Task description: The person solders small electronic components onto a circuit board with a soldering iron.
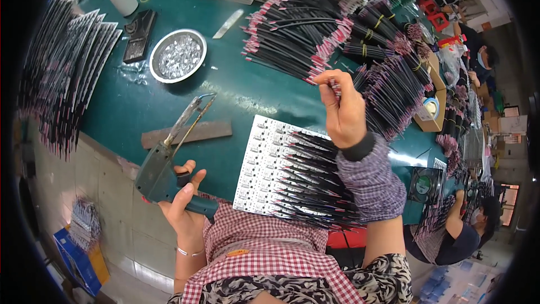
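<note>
Above the green table (140, 107), the right hand (344, 114) pinches a thin black wire (336, 86) by its pink end, lifted near the heaped black-and-pink wires (304, 34). Below it lies a white circuit panel (260, 160) with wires fanned across it. The left hand (184, 205) is wrapped around the grip of a soldering gun (163, 169), tip over a flat metal bar (188, 133). A round metal dish (178, 56) sits farther off.
</note>
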### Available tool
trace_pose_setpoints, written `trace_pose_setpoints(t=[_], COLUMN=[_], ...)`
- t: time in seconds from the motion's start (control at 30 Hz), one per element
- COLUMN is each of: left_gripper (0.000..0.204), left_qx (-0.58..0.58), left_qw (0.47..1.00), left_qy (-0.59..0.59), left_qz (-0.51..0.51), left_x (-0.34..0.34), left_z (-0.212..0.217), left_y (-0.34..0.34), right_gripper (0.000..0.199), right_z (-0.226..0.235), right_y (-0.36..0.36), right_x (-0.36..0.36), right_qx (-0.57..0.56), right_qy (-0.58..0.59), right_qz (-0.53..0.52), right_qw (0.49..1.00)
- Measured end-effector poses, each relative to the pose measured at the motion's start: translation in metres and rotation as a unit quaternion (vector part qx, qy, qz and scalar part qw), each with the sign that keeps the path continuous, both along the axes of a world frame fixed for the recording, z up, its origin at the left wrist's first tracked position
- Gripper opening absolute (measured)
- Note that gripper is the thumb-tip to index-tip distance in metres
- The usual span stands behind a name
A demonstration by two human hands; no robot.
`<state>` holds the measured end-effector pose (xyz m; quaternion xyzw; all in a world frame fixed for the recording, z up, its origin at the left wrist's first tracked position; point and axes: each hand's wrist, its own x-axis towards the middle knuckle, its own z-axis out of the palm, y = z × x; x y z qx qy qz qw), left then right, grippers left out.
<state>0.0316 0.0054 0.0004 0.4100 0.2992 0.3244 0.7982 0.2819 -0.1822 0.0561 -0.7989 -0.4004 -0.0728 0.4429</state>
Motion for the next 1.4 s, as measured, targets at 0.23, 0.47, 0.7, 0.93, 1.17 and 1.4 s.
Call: trace_pose_setpoints(t=[0.23, 0.47, 0.7, 0.93, 1.17, 1.4], left_gripper=[0.045, 0.056, 0.046, 0.029, 0.024, 0.023], left_qx=[-0.012, 0.023, 0.057, 0.109, 0.195, 0.174], left_qw=[0.998, 0.990, 0.973, 0.940, 0.925, 0.926], left_qy=[0.051, 0.098, 0.138, 0.240, 0.243, 0.262], left_qz=[-0.046, -0.100, -0.179, -0.218, -0.219, -0.208], left_x=[0.013, 0.005, 0.005, 0.009, 0.016, 0.015], left_z=[0.018, 0.011, 0.014, 0.013, 0.013, 0.011], left_y=[-0.004, 0.001, -0.002, -0.006, -0.009, -0.011], right_gripper=[0.029, 0.068, 0.062, 0.058, 0.060, 0.064], right_z=[-0.032, -0.075, -0.074, -0.071, -0.074, -0.072], right_y=[0.005, -0.002, -0.009, -0.008, -0.007, -0.006], right_x=[-0.034, -0.048, -0.049, -0.047, -0.049, -0.049], right_qx=[-0.252, -0.175, -0.208, -0.198, -0.179, -0.176], right_qy=[-0.098, -0.050, -0.076, -0.073, -0.073, -0.051], right_qz=[0.024, -0.011, -0.007, 0.007, 0.005, 0.005], right_qw=[0.963, 0.983, 0.975, 0.977, 0.981, 0.983])
